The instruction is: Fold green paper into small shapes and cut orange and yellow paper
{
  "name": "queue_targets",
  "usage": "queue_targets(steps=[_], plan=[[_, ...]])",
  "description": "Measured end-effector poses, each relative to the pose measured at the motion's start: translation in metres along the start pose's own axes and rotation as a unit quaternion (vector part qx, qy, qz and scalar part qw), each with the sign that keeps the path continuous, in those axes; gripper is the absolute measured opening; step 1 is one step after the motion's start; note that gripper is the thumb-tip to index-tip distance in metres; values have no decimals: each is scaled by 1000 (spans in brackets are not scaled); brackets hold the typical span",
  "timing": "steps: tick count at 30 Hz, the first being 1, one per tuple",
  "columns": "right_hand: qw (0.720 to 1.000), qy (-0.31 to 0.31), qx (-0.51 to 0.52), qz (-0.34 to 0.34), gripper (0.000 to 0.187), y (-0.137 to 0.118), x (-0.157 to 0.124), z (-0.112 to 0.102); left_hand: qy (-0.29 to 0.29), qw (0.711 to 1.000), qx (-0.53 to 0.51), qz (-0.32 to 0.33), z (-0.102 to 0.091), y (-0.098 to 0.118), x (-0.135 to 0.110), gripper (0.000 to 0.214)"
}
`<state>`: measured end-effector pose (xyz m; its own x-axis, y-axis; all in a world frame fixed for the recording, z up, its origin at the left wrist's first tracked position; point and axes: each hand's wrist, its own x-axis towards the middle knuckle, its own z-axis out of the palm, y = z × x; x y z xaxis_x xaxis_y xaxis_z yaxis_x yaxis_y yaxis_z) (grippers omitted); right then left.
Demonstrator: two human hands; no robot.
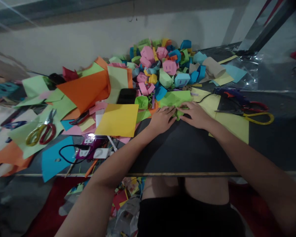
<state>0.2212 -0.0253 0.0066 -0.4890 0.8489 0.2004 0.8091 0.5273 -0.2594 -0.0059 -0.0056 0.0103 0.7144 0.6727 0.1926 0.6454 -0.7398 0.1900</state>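
Note:
My left hand (163, 119) and my right hand (194, 114) meet over the dark tabletop, fingers bent and pressed on a small piece of green paper (179, 115). The fingertips cover much of it, so its exact shape is hidden. Just behind both hands lies a larger light-green paper sheet (175, 97). A yellow paper sheet (118, 120) is to the left of my left hand. By my right forearm are pale yellow sheets (233, 126), with red-and-yellow-handled scissors (258, 115) lying partly on them.
A heap of folded paper pieces (162, 64) stands against the wall. A glue gun (233, 94) rests at the right, a black phone (127, 96) behind the yellow sheet. Leftward are a purple power strip (88, 144), more scissors (43, 130) and orange paper (85, 89). The table edge (182, 173) runs in front.

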Motion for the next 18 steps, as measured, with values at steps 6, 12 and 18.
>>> queue_targets(steps=[6,12,18], plan=[[1000,9,-8,24,48,-3,-2,4,6,1000,-9,-8,4,-3,0,47],[998,-2,-31,47,49,-11,-1,3,15,1000,-1,-23,4,1,0,47],[996,-7,-63,71,50,-24,-1,1,28,998,-2,-49,6,5,0,46]])
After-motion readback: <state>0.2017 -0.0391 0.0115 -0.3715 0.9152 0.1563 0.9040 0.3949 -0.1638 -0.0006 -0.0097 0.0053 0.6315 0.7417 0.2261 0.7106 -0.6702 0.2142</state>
